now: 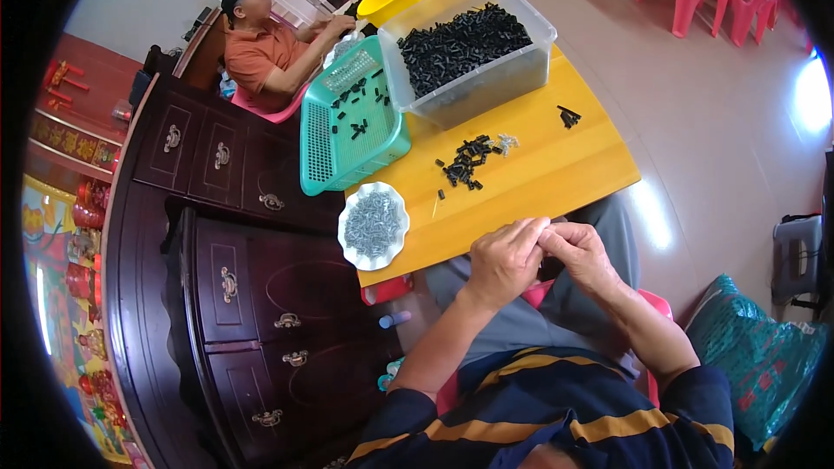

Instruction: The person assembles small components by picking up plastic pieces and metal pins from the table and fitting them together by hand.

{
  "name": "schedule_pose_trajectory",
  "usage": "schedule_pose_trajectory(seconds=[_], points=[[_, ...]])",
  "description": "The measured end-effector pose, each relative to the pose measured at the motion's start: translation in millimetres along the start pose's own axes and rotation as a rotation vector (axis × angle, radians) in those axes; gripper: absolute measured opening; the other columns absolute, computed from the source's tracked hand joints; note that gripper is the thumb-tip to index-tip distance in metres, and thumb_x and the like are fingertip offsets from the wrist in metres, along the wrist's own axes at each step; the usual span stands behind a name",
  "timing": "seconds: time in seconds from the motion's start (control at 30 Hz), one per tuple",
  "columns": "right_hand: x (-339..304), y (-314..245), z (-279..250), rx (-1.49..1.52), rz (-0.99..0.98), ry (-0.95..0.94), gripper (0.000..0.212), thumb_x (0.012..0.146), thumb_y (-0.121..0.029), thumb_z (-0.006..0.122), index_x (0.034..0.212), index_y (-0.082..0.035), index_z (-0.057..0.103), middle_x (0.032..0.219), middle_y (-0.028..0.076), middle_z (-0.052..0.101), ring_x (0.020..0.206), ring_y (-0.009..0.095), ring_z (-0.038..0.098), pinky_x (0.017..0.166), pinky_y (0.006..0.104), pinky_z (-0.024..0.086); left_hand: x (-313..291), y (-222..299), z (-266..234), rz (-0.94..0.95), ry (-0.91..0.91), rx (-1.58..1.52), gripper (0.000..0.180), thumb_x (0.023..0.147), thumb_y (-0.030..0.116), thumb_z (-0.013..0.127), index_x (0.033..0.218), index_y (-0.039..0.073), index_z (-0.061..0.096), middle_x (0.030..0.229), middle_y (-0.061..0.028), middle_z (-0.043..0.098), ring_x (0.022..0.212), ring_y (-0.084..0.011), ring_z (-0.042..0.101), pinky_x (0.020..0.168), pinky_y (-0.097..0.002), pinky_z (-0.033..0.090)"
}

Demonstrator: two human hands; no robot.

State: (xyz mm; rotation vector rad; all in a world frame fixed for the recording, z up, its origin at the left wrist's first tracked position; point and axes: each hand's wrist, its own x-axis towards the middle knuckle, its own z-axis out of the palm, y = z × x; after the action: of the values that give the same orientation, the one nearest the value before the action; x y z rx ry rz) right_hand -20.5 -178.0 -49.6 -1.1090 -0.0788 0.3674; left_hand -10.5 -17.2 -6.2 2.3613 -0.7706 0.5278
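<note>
"Why's the white bowl point(403, 224) at the worktop's point(582, 156) near-left corner?"
"Easy reach, presumably; black tubes point(470, 156) lie mid-worktop."
"Grips?"
"By the near edge: right hand point(582, 256) pinched together; left hand point(506, 262), thumb hidden, I can't tell."

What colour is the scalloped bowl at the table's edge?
White; the scalloped bowl shows in the head view, the only one here.
</note>
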Motion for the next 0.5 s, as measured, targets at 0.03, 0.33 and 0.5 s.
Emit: schedule_pose_trajectory(seconds=[0.03, 0.33, 0.5], points=[[1, 0, 0, -0.002, 0.000, 0.003, 0.032, 0.105, -0.025, 0.058, 0.082, -0.003, 0.064, 0.060, -0.004, 0.053, 0.051, 0.004, 0.048, 0.047, 0.0216, 0.037, 1, -1, 0, 0.001, 0.001, -0.004, 0.028, 0.081, 0.005, 0.069, 0.108, 0.004, 0.068, 0.095, -0.0093, 0.072, 0.082, -0.0267, 0.072, 0.070, -0.0372, 0.057], [2, 0, -3, 0.141, 0.108, -0.059, 0.031, 0.105, -0.030, 0.056, 0.088, -0.006, 0.066, 0.066, -0.004, 0.054, 0.055, 0.004, 0.046, 0.049, 0.0209, 0.035, -5, -3, -1, -0.108, -0.036, -0.070, 0.030, 0.080, 0.007, 0.073, 0.109, 0.004, 0.070, 0.097, -0.0105, 0.073, 0.083, -0.0284, 0.071, 0.073, -0.0370, 0.057], [0, -7, 1, 0.160, 0.140, -0.032, 0.031, 0.106, -0.031, 0.055, 0.091, -0.006, 0.066, 0.071, -0.004, 0.057, 0.058, 0.003, 0.048, 0.050, 0.0203, 0.038, 5, 3, -14, -0.155, -0.089, -0.183, 0.032, 0.082, 0.011, 0.076, 0.112, 0.003, 0.070, 0.098, -0.0117, 0.072, 0.084, -0.0280, 0.071, 0.074, -0.0364, 0.057]])
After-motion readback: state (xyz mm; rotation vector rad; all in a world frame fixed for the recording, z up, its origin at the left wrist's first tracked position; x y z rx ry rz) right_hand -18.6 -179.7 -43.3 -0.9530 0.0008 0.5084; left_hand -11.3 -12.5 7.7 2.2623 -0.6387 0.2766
